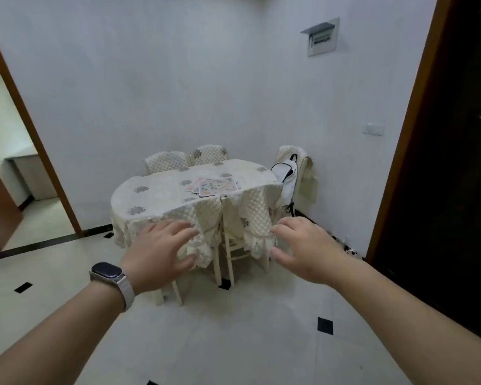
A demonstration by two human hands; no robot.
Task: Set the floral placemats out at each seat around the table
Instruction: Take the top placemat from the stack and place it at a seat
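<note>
A stack of floral placemats (215, 186) lies on the near right part of an oval table (156, 191) covered with a cream quilted cloth. The table stands some way ahead of me against the wall. My left hand (161, 250), with a watch on the wrist, and my right hand (303, 250) are both stretched out in front of me, palms down, fingers spread, holding nothing. Both hands are well short of the table and the mats.
Cream-covered chairs stand around the table: two at the near side (231, 226), two at the far side (188, 159), one at the right end (295, 157) with a white bag (286, 179) hung on it. A doorway opens at left (17, 168); a dark door (442, 151) stands at right. The floor (233, 329) is pale tile.
</note>
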